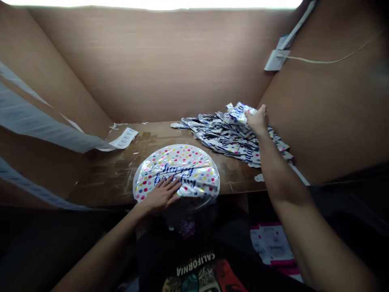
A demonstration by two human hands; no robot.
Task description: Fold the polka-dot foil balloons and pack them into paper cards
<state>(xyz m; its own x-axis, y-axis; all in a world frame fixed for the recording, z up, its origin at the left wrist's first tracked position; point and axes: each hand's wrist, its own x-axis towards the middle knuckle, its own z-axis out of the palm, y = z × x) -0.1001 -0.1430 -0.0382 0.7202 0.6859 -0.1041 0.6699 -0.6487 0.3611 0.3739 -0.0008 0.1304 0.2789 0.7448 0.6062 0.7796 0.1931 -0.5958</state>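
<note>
A flat round foil balloon (pixel 182 168) with coloured dots and blue "Happy Birthday" lettering lies on the wooden table (pixel 109 174) in front of me. My left hand (pixel 162 194) rests flat on its near edge, fingers stretched out. At the back right lies a pile of folded foil balloons (pixel 225 136). My right hand (pixel 258 119) reaches onto the far end of that pile, its fingers closed on a folded foil balloon (pixel 240 111) at the top.
Brown board walls enclose the table on the left, back and right. Strips of white labels (pixel 45 125) hang in from the left, and a label strip (pixel 124 138) lies on the table. A white fitting with a cord (pixel 276 59) sits on the right wall. Pink-and-white packaging (pixel 270 243) lies below the table's edge.
</note>
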